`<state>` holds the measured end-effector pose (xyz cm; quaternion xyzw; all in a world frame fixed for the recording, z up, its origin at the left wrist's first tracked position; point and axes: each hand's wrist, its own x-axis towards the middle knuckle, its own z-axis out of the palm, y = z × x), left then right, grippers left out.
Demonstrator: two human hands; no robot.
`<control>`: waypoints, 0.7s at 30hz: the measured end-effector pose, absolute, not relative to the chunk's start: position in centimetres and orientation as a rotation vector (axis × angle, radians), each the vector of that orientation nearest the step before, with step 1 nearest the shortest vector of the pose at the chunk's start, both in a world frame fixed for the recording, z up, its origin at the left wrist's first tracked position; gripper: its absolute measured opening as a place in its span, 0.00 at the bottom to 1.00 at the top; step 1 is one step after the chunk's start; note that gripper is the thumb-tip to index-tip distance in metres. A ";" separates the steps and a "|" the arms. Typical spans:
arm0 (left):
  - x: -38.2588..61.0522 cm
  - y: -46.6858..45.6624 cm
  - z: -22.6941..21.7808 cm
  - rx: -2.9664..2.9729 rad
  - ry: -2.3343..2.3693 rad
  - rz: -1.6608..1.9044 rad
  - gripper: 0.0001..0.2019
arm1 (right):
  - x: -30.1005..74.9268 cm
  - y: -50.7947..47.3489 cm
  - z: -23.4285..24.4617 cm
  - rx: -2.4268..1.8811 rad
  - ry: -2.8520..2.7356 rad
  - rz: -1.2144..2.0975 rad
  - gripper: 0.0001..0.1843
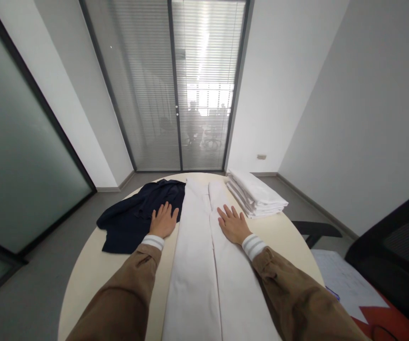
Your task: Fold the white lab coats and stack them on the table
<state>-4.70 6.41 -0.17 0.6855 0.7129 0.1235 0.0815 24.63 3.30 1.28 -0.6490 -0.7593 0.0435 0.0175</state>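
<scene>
A long white cloth garment (pixel 197 255) lies lengthwise over the middle of the round table, its two long edges folded in so they meet along a seam near the centre. My right hand (pixel 233 224) rests flat on its right half, fingers spread. My left hand (pixel 164 220) lies open, palm down, on the edge of a dark navy garment (pixel 129 222), just left of the white cloth. That navy garment is loosely bunched. Whether the white piece is a shirt or a coat I cannot tell; its near end runs out of the picture.
A stack of folded white cloths (pixel 257 192) sits at the table's back right. The pale round table (pixel 91 284) has its edge curving around me. To the right stands a black mesh chair (pixel 399 246), near papers (pixel 346 274) on a red surface. Beyond is a glass partition with blinds (pixel 204 71).
</scene>
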 end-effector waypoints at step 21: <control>1.4 4.0 2.2 2.634 1.618 0.544 0.18 | 25.5 5.9 2.2 -1.823 -2.550 0.364 0.39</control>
